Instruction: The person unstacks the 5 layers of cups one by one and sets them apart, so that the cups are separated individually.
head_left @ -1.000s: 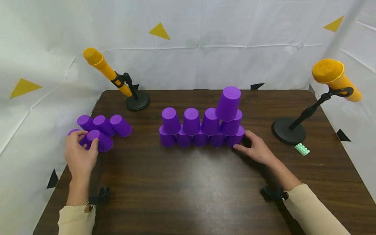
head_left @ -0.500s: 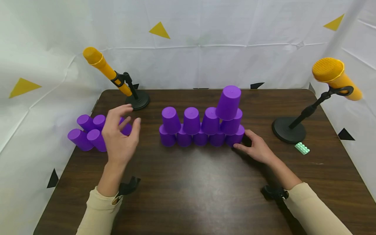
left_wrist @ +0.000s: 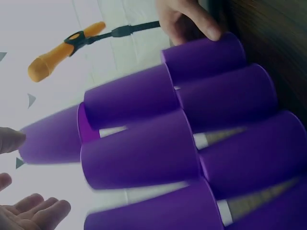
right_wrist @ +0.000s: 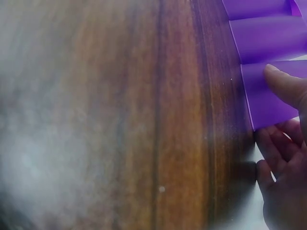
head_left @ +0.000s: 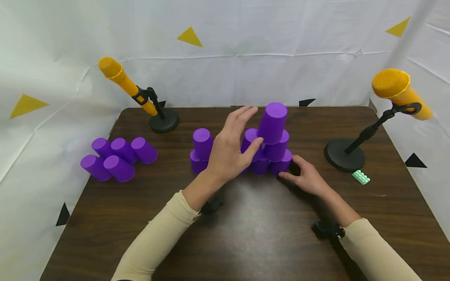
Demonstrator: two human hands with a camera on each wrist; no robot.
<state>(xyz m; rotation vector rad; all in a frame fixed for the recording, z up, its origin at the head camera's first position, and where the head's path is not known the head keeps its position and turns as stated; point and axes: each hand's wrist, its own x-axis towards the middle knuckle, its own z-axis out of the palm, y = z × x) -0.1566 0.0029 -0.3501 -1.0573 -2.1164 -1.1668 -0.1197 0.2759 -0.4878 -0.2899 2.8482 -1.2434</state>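
Purple cups stand upside down in a stacked wall: a bottom row, a second row, and one top cup (head_left: 272, 123) at the right. My left hand (head_left: 230, 146) hovers in front of the wall, fingers spread and holding nothing, hiding some middle cups. Its thumb overlaps the top cup in the head view; whether they touch I cannot tell. At the wall's right end, my right hand (head_left: 305, 177) holds the bottom corner cup (right_wrist: 271, 98), thumb on the near face and fingers around the far side.
Several loose purple cups (head_left: 119, 168) stand upside down at the table's left. Yellow microphones on black stands flank the wall, one left (head_left: 128, 86) and one right (head_left: 404, 93). A mint toy brick (head_left: 361, 177) lies by the right stand's base.
My left hand has left the loose cups and travelled right, with nothing in it, to the top of the wall. The right hand stays at the corner cup.
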